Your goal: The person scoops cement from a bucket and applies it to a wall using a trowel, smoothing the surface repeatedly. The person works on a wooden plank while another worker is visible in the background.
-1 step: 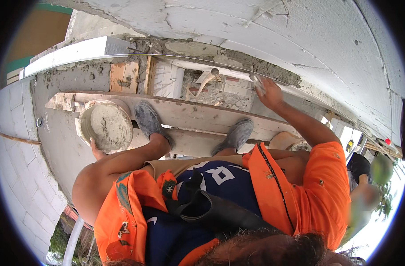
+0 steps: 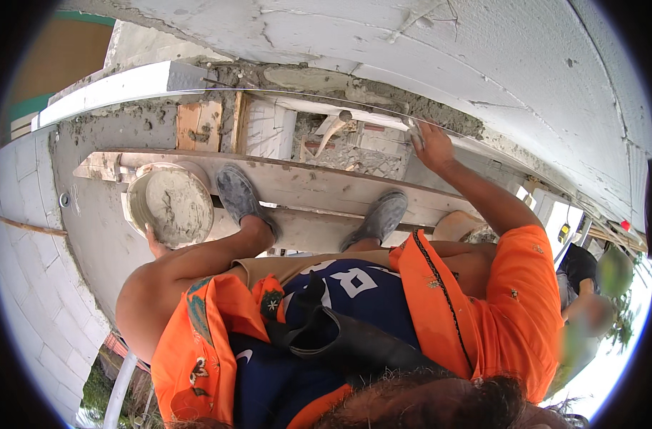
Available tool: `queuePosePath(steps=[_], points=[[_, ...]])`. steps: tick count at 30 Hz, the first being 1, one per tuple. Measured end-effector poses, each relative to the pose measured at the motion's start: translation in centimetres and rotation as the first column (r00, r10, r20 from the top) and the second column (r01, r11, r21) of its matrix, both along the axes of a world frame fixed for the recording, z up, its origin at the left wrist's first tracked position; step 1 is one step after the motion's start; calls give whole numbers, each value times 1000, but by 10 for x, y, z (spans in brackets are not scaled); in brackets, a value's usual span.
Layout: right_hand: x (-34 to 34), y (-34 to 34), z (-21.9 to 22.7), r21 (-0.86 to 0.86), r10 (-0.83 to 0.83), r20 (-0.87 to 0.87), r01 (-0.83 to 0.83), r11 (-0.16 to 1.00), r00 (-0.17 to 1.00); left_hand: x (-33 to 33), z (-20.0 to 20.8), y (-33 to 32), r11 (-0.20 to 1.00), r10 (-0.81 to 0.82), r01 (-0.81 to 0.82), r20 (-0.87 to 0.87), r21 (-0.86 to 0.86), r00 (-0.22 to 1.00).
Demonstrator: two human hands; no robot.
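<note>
My left hand [image 2: 156, 244] is at the near side of a round bucket [image 2: 134, 204] filled with grey mortar [image 2: 174, 205]. Its fingers touch the bucket's rim and side; my raised knee partly hides the hand. My right hand [image 2: 434, 148] reaches forward to the edge of the wall. It is closed on a small mortar-smeared tool [image 2: 413, 129], whose exact kind I cannot make out. Beside it, a strip of wet mortar [image 2: 440, 118] runs along the foot of the white block wall [image 2: 483, 64], and a thin taut string [image 2: 326, 98] passes close by.
My shoes [image 2: 238, 191] stand on wooden planks [image 2: 304, 182] with gaps between them. Beyond lie a board [image 2: 199, 125], a pale stick-like piece [image 2: 333, 134] and rubble. A white block [image 2: 126, 87] sits at far left. At right, a person [image 2: 579, 275] is near.
My right hand has shifted very slightly to the left along the wall's edge. My left hand and the bucket have stayed in place.
</note>
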State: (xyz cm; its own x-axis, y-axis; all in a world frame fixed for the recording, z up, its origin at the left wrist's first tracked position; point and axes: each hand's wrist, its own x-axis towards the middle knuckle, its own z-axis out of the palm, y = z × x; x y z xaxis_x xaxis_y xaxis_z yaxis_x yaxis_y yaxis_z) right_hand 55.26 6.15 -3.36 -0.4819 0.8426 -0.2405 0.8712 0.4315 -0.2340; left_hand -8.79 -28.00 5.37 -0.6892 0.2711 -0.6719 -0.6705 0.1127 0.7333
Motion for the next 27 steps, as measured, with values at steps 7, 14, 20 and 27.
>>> queuePosePath(steps=[7,14,20,27], points=[[-11,10,-11,-201,-113,226,160,966,968,-19,-7,0,999,-34,34,-5,39,999],[-41,4,41,-466,-220,133,256,847,966,-24,-8,-1,998,-49,50,-10,39,999],[-34,23,12,-507,-314,53,296,810,948,-31,-10,11,996,-82,82,-4,34,997],[52,25,49,-545,-502,183,512,664,845,-36,-13,15,994,-101,101,-6,28,995]])
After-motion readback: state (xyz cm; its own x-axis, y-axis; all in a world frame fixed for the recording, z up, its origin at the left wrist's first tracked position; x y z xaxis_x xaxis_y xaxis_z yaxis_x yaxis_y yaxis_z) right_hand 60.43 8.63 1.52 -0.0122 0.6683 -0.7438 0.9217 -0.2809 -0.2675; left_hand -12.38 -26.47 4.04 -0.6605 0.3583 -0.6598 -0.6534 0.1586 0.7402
